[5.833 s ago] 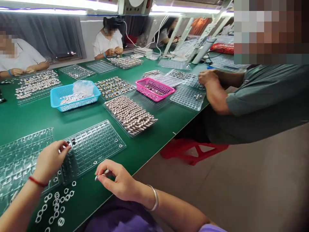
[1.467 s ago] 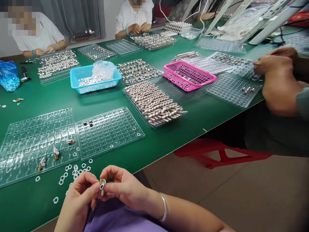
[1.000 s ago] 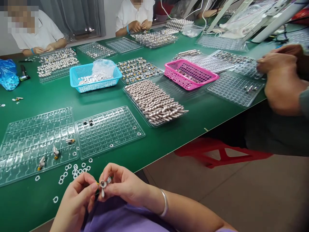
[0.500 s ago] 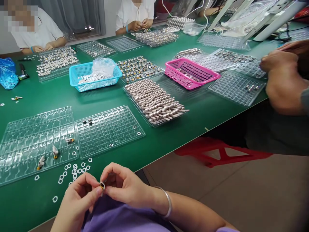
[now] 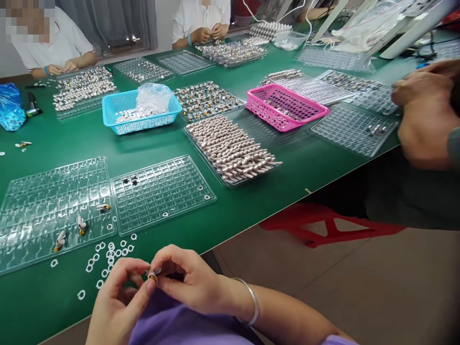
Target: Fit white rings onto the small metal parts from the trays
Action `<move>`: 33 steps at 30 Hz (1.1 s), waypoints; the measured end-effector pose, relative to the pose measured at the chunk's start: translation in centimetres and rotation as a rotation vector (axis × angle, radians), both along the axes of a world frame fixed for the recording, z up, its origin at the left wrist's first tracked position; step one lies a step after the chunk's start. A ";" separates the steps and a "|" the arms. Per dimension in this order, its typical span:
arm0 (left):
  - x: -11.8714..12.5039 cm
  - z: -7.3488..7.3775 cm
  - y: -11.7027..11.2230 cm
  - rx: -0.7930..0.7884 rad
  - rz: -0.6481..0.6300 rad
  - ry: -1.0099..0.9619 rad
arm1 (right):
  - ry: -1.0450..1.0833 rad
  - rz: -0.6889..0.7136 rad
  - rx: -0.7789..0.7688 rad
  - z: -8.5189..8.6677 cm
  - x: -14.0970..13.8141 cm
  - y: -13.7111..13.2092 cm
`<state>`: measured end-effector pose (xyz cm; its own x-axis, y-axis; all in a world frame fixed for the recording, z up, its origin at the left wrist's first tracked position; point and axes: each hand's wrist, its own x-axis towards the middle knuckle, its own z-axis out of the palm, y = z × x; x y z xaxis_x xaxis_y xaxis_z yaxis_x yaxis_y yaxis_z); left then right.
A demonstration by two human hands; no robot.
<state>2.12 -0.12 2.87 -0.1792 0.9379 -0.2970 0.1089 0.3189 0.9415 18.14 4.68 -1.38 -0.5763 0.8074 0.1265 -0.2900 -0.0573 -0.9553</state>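
At six o'clock, just off the near edge of the green counter [image 5: 201,225], we pinch one small metal part [image 5: 154,274] between both hands: our left hand [image 5: 117,302] has its grip clenched on it from the nine o'clock side, and our right hand [image 5: 189,282] grasps it from three o'clock. Loose white rings [image 5: 108,251] lie on the counter at eleven o'clock of the part, near the clear tray [image 5: 161,191], with the pink basket [image 5: 287,105] well apart at one o'clock.
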 end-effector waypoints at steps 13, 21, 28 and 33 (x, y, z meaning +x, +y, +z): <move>-0.9 0.2 -0.8 0.509 -0.171 0.576 | -0.213 0.154 0.155 1.2 1.6 2.3; -1.7 -0.4 -0.4 0.835 -0.358 0.911 | -0.251 0.312 -0.062 1.9 2.0 3.1; -1.5 -0.5 -0.6 0.767 -0.307 0.847 | -0.202 0.163 -0.022 0.9 1.3 1.7; -1.5 -0.5 -0.6 0.691 -0.241 0.743 | -0.198 -0.005 0.242 0.6 1.0 1.0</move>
